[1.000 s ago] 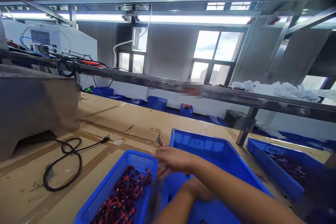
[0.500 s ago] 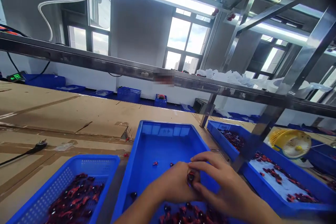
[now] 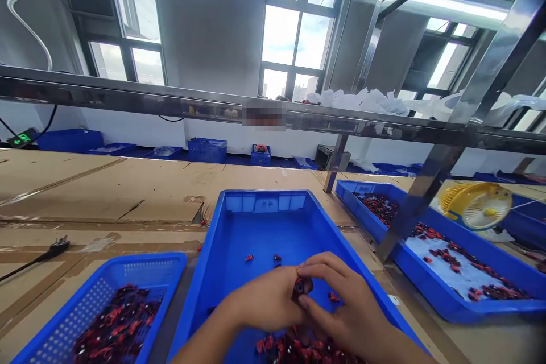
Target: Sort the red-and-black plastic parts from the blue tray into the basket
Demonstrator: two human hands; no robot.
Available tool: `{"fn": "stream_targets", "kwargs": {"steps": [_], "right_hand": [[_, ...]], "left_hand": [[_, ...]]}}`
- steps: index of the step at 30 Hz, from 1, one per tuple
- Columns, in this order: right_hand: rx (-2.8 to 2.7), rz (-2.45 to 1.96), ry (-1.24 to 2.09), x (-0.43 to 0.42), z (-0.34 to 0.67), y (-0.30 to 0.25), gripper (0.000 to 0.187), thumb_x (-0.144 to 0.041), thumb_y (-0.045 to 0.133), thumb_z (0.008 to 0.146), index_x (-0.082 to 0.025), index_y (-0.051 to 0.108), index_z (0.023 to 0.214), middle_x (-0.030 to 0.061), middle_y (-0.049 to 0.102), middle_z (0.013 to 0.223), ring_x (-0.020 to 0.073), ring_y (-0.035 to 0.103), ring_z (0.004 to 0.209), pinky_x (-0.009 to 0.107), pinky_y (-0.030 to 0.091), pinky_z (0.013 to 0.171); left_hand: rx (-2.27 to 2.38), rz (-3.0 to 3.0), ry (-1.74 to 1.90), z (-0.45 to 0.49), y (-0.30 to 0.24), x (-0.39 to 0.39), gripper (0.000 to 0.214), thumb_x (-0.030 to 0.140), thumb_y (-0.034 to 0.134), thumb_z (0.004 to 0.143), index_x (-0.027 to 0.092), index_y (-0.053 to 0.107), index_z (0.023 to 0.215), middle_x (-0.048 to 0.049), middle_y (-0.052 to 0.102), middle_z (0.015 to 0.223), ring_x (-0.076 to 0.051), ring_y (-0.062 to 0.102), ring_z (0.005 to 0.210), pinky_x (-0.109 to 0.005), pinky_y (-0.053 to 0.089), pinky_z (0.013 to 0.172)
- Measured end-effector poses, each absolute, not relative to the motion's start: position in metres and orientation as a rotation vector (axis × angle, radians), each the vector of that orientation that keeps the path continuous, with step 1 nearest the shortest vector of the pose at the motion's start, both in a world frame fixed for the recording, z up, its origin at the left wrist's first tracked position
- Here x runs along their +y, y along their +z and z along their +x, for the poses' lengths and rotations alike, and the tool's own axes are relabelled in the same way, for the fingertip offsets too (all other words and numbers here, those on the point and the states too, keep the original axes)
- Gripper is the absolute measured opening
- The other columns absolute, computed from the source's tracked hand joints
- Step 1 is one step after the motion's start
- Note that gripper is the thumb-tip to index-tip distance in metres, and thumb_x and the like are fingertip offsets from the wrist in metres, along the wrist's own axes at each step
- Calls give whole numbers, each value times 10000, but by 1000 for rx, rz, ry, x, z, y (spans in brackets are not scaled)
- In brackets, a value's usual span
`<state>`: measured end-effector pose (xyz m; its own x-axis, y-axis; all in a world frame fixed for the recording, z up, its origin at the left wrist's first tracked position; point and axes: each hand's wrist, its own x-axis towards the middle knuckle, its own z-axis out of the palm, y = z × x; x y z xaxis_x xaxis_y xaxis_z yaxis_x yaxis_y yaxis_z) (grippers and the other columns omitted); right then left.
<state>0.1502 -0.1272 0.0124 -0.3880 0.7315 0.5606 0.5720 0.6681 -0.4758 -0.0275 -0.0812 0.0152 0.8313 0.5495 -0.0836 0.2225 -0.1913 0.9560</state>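
Over the middle blue tray (image 3: 273,233), my two hands meet around a small dark red-and-black part (image 3: 300,286). My left hand (image 3: 271,298) is closed on it, with most of its fingertips hidden behind the hand. My right hand (image 3: 347,301) comes from the right, thumb and fingertips pinching at the same part. Its exact kind is too small to make out. A pile of red-and-black parts (image 3: 294,348) lies below my hands in the tray. Several loose pieces, one a red part (image 3: 249,258), rest on the tray floor further away.
A perforated blue basket (image 3: 168,264) with similar parts stands on the left. Right of a metal post (image 3: 426,199) is another blue tray (image 3: 452,310) of parts, with a yellow fan (image 3: 480,206) behind it. A black plug (image 3: 58,246) lies on the cardboard-covered table (image 3: 140,182).
The camera view has levelled and shifted. My hands stay together around the small part, which appears slightly turned, and they sit a little further left in the picture.
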Motion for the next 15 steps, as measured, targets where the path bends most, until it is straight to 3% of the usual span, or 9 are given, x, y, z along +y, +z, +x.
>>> {"fn": "stream_targets", "kwargs": {"steps": [4,6,9,11,13,15], "right_hand": [[-2043,-1022,283,-136,149,24,236,-105,657,748,-227,608,944,54,658,961,220,603,905,338,492,795],[-2012,-1163,347,-140,157,36,158,-135,663,749,-218,601,868,39,666,894,207,611,841,325,490,763],[-1943,-1582,512,-140,190,51,79,-230,674,810,-207,613,856,12,683,823,180,636,788,286,500,720],[-1837,-1841,557,-137,225,57,81,-242,666,845,-188,613,873,-4,675,754,158,644,725,253,505,649],[-1677,-2052,504,-135,267,64,85,-225,652,879,-155,616,913,-3,666,749,143,644,683,253,519,625],[-1484,-2257,451,-135,311,73,171,-289,610,938,-131,626,1001,26,666,895,141,647,719,294,554,644]], "left_hand": [[611,1823,342,-27,21,-87,357,130,523,708,245,520,1046,42,620,782,-148,640,641,-219,465,533],[694,1906,356,-25,18,-90,355,215,529,782,262,519,1135,17,660,851,-174,655,733,-248,484,608],[893,2055,302,-18,0,-94,407,413,528,844,258,537,1220,-71,672,1097,-272,634,998,-389,482,859],[996,2144,210,-9,-21,-94,497,449,529,831,178,563,1246,-179,622,1215,-374,558,1153,-525,391,982],[1042,2222,72,1,-43,-93,568,461,510,825,82,587,1241,-281,598,1216,-457,549,1149,-605,377,956],[1021,2300,-43,11,-62,-92,595,477,540,795,63,622,1215,-310,596,1205,-492,566,1115,-610,400,925]]}}
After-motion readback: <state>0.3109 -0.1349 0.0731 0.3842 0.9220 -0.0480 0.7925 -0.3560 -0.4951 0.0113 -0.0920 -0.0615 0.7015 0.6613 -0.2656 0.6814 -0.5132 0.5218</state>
